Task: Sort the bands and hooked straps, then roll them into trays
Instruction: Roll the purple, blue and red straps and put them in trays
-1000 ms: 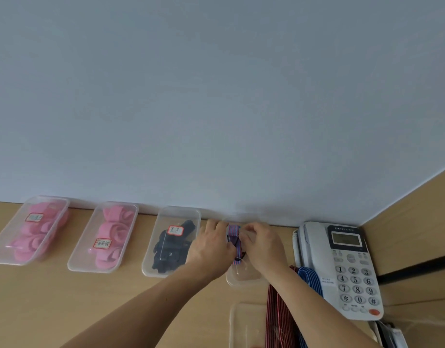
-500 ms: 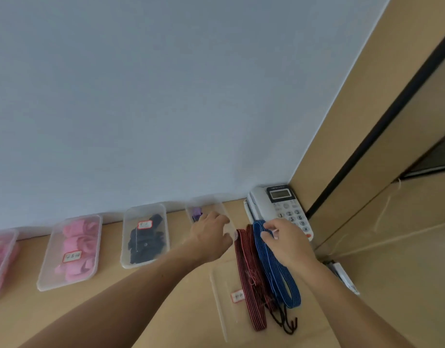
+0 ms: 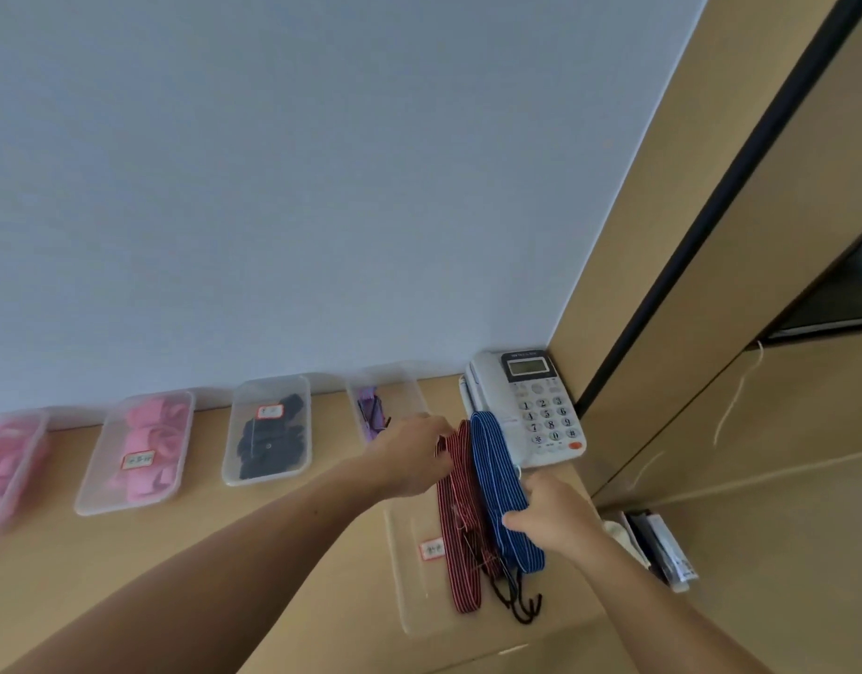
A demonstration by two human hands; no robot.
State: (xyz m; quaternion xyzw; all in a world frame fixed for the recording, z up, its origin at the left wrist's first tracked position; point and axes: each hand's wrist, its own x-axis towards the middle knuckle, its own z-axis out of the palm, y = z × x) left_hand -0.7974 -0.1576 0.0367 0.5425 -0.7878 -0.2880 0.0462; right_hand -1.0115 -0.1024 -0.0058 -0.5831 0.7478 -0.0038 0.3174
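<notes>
A blue striped hooked strap (image 3: 497, 479) and a red striped hooked strap (image 3: 460, 527) lie lengthwise over a clear tray (image 3: 409, 576) at the near right, their black hooks (image 3: 521, 600) at the near end. My right hand (image 3: 550, 515) grips the blue strap around its middle. My left hand (image 3: 414, 459) holds the far end of the red strap. Behind my left hand a clear tray (image 3: 404, 386) holds a rolled purple strap (image 3: 370, 411).
Along the wall stand a tray of black straps (image 3: 268, 430) and two trays of pink rolled bands (image 3: 142, 449), (image 3: 5, 464). A white desk phone (image 3: 531, 406) sits in the right corner against a wooden panel. Papers (image 3: 662, 547) lie at the right desk edge.
Both hands left the purple strap in its tray and came back to the near tray. My right hand slid down the blue strap; my left hand reached the red strap.
</notes>
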